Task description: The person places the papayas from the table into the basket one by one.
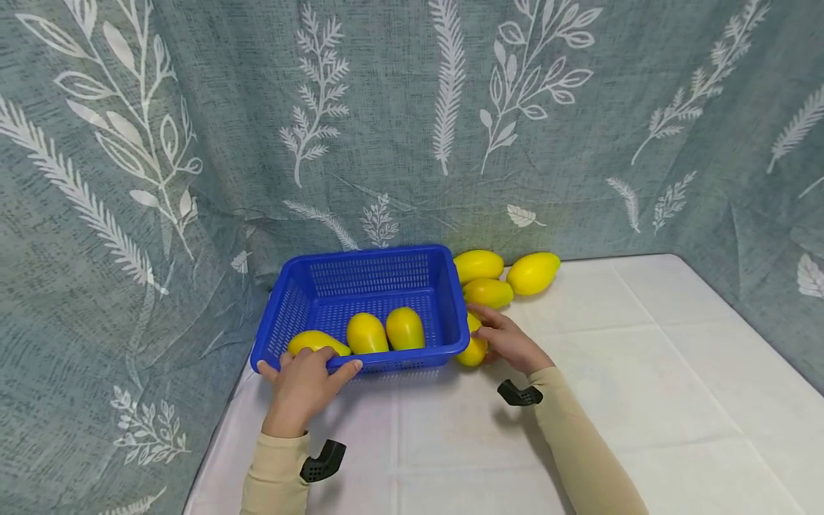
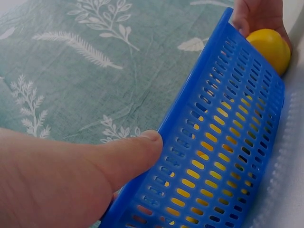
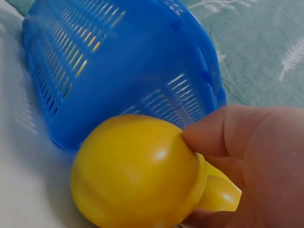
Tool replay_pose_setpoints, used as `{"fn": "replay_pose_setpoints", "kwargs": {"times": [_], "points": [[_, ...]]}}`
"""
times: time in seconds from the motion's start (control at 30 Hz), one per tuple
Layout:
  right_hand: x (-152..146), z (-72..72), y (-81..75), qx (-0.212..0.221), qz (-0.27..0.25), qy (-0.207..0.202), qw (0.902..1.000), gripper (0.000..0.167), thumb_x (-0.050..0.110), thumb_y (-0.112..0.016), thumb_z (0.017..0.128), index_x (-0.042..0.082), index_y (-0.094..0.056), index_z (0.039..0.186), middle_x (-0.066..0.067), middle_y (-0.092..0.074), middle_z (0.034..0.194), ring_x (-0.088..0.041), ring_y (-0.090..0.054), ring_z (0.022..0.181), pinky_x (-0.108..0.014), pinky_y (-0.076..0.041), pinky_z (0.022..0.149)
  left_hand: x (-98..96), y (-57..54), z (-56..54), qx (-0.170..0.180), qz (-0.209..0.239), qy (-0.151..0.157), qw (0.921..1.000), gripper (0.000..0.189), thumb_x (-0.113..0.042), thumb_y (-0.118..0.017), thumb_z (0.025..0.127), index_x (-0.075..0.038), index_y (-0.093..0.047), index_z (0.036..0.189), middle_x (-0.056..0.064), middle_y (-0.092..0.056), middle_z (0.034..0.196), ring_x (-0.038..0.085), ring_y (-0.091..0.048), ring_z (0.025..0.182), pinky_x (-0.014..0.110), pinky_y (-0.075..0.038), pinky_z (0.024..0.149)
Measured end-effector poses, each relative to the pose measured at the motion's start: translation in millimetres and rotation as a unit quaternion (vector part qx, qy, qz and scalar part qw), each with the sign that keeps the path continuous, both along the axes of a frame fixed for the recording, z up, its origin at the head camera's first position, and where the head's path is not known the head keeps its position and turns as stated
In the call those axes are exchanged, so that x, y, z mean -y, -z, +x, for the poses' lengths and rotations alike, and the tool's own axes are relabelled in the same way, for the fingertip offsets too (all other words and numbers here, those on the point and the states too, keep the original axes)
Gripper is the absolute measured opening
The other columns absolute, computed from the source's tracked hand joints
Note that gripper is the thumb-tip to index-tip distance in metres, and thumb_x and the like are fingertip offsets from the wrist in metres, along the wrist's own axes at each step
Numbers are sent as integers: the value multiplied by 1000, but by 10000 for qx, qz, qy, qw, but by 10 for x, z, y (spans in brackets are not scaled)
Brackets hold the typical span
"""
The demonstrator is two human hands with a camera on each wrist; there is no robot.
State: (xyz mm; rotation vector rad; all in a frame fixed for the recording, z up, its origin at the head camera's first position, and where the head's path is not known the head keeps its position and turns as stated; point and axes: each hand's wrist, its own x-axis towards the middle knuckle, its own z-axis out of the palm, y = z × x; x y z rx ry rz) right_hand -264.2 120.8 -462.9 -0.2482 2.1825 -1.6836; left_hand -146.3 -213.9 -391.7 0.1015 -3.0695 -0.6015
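Observation:
A blue plastic basket (image 1: 455, 315) with slotted walls stands on the white cloth. Three yellow mangoes lie along its near side, one of them a mango (image 1: 367, 334) in the middle. My left hand (image 1: 301, 390) grips the near rim at the left corner, its thumb (image 2: 135, 152) on the outer side and the fingers over the rim. Beside the basket's right wall, my right hand (image 1: 513, 345) holds another mango (image 3: 137, 171) between thumb and fingers. Its far side is covered by the hand, and the basket rim overlaps it in the head view.
Behind the right hand, three more mangoes lie close together: one mango (image 1: 479, 266) against the basket, a greenish mango (image 1: 489, 293) before it, and a larger mango (image 1: 534, 273) to the right. A grey-green leaf-print curtain (image 1: 399, 143) hangs along the back and sides.

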Motion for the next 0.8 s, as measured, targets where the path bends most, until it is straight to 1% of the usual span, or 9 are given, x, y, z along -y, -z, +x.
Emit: {"fn": "replay_pose_setpoints", "kwargs": {"times": [0.1,0.27,0.37,0.47,0.53,0.63,0.7,0.8], "points": [[1,7,-10,29,89,-23,10000,62,16,-56,96,21,-42,156,-17,-44,157,-27,-60,108,-35,-57,74,3,-2,-3,3,-8,-3,10000,60,-53,-63,96,-2,-69,127,30,-66,126,67,-42,128,91,0,102],[14,17,-18,-41,197,1,9998,60,19,-63,96,21,-45,153,-22,-44,154,-31,-61,112,-36,-60,73,3,-8,-7,-10,-42,-7,10000,60,-53,-63,96,-2,-69,127,30,-67,125,67,-41,128,91,-2,101],[17,26,-13,-154,218,22,9996,58,18,-64,96,18,-47,151,-25,-46,151,-35,-59,117,-36,-60,71,2,-10,-7,-1,-60,-9,10000,60,-53,-63,96,-2,-69,127,30,-67,125,67,-42,128,91,-3,101],[8,36,-15,-216,230,46,9995,58,17,-64,96,17,-47,151,-25,-45,152,-37,-57,122,-35,-59,71,6,-7,-4,6,-66,-13,10000,60,-53,-62,96,-2,-69,127,30,-67,125,67,-42,127,91,-3,101],[-19,41,-29,-223,180,66,9996,58,17,-63,96,15,-45,152,-27,-43,153,-37,-57,123,-35,-58,71,9,-3,-2,-3,-61,-11,10000,60,-53,-63,96,-2,-69,127,30,-67,125,67,-42,127,91,-3,101],[-94,51,-90,-157,-15,108,9998,60,16,-61,98,12,-41,154,-29,-39,155,-36,-57,122,-35,-58,73,11,1,-1,-20,-42,-10,10000,61,-54,-62,95,-2,-69,127,30,-67,125,67,-42,128,91,-3,102],[-170,62,-156,-103,-221,217,9995,61,15,-59,99,11,-37,156,-29,-36,157,-36,-54,123,-35,-59,73,11,6,-5,-29,-31,-13,10000,61,-53,-62,96,-2,-69,127,31,-66,124,67,-42,127,91,-2,102],[-287,81,-262,-94,-450,511,9976,62,14,-57,100,12,-34,157,-28,-32,160,-36,-51,125,-34,-60,74,12,13,-9,-16,-44,-18,10000,61,-54,-63,95,-2,-69,127,31,-66,124,68,-41,128,91,-2,102]]}}
